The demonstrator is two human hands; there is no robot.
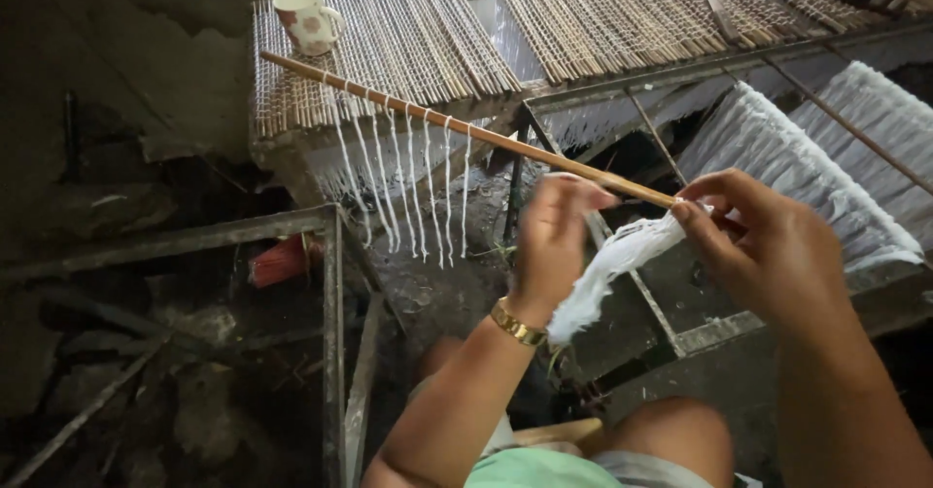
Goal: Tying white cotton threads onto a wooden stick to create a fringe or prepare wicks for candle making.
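A long bamboo stick (408, 109) slants from upper left down to my hands, with several thin white noodle strands (408, 191) hanging off it. My right hand (768, 245) pinches the stick's near end together with a bundle of white noodles (607, 269) that droops to the left. My left hand (552, 240), with a gold watch on the wrist, has its fingers closed on the stick just left of the bundle.
Bamboo mat racks (408, 31) lie across the top, with a cup (306, 19) on the left one. More noodle-hung sticks (777, 153) rest on a metal frame (700, 332) at right. A second metal frame (330, 332) and a red object (282, 260) sit at left.
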